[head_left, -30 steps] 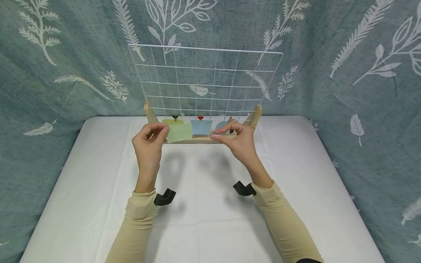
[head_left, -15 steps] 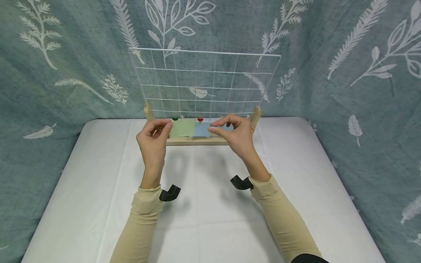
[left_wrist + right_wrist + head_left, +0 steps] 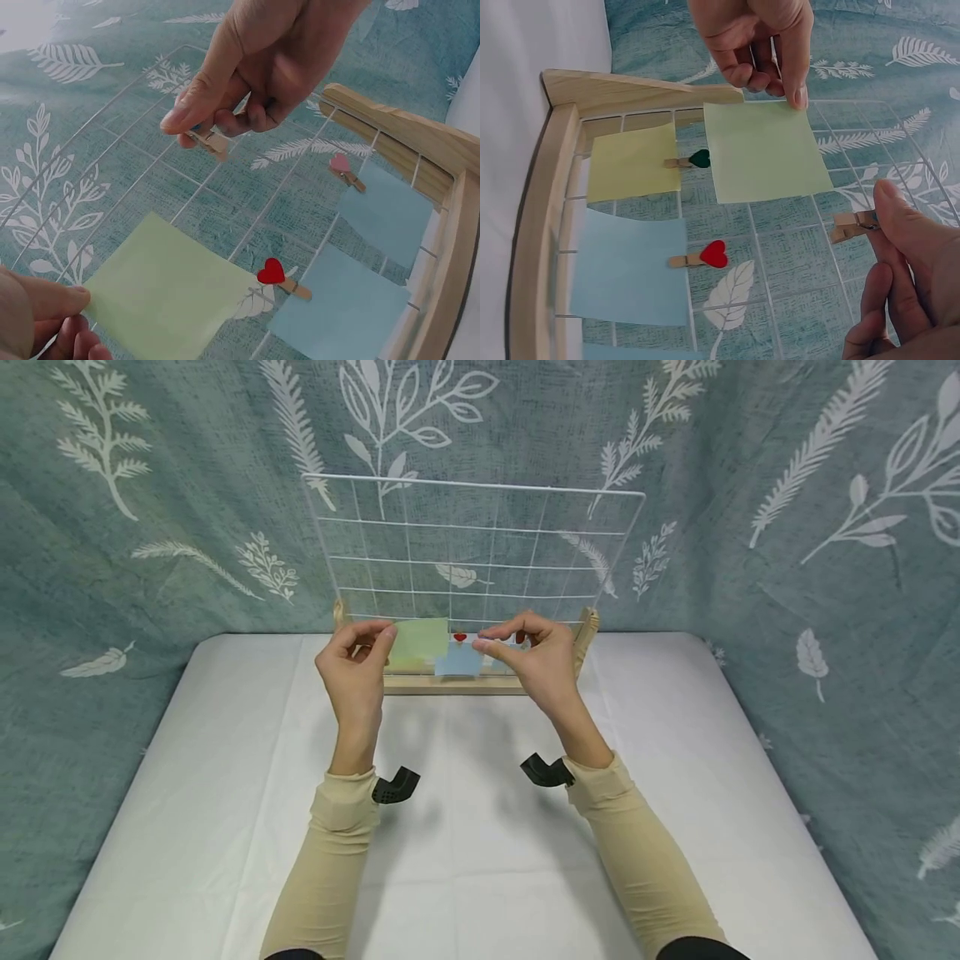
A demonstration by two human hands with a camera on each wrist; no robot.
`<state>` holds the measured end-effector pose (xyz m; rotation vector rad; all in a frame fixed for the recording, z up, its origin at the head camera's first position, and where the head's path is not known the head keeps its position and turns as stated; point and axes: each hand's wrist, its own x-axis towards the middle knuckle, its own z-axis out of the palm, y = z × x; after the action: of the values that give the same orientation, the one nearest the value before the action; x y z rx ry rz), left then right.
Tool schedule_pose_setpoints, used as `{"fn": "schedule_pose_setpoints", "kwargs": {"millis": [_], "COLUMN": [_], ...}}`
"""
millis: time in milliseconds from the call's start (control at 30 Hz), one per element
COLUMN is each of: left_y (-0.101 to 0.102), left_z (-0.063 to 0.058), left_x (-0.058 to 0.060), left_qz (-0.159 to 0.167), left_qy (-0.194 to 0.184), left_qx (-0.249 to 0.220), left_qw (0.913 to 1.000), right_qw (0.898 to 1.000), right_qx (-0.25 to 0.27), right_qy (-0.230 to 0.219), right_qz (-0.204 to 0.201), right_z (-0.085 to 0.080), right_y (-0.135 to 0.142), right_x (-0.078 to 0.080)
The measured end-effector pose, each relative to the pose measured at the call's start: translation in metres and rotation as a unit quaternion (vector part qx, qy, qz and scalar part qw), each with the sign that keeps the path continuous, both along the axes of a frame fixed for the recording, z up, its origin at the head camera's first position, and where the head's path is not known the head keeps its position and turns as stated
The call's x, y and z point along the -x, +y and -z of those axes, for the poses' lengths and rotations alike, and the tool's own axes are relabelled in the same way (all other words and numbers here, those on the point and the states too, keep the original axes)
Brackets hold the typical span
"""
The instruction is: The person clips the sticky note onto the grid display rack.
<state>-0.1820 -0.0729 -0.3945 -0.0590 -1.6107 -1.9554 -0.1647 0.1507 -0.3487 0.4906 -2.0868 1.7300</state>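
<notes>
My left hand (image 3: 356, 672) pinches a green sticky note (image 3: 769, 154) by one edge, holding it up in front of the white wire grid (image 3: 480, 565). Between thumb and forefinger, my right hand (image 3: 542, 664) grips a small wooden clothespin (image 3: 853, 224), seen jaws outward in the right wrist view. Lower on the grid hang a yellow note (image 3: 634, 163) under a dark green heart clothespin (image 3: 694, 159), a blue note (image 3: 630, 266) under a red heart clothespin (image 3: 709, 256), and another blue note (image 3: 388, 214) with a pink heart clothespin (image 3: 345, 171).
A wooden base (image 3: 457, 683) with side supports (image 3: 587, 633) bears the grid at the back of the white-covered table (image 3: 465, 827). Behind it hangs a blue-green leaf-patterned curtain (image 3: 480, 427). Black wrist devices (image 3: 396, 785) sit at both cuffs.
My left hand has raised the green note up and slightly right, from in front of the base to against the lower grid. My right hand has lifted slightly, still pinching the clothespin.
</notes>
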Motion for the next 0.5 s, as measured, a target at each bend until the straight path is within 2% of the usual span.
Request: {"fn": "schedule_pose_setpoints", "kwargs": {"millis": [133,367,500], "left_y": [0.004,0.013,0.013], "left_z": [0.000,-0.025,-0.026], "left_x": [0.006,-0.004,0.000], "left_qz": [0.002,0.005,-0.003], "left_qy": [0.017,0.009,0.019], "left_qx": [0.005,-0.007,0.003], "left_qw": [0.9998,0.9999,0.9998], "right_qw": [1.000,1.000,1.000], "right_qx": [-0.002,-0.005,0.001], "right_qy": [-0.002,0.001,0.008], "right_qz": [0.011,0.018,0.021], "right_z": [-0.005,-0.010,-0.012], "right_y": [-0.001,-0.005,-0.006], "right_x": [0.003,0.008,0.013]}}
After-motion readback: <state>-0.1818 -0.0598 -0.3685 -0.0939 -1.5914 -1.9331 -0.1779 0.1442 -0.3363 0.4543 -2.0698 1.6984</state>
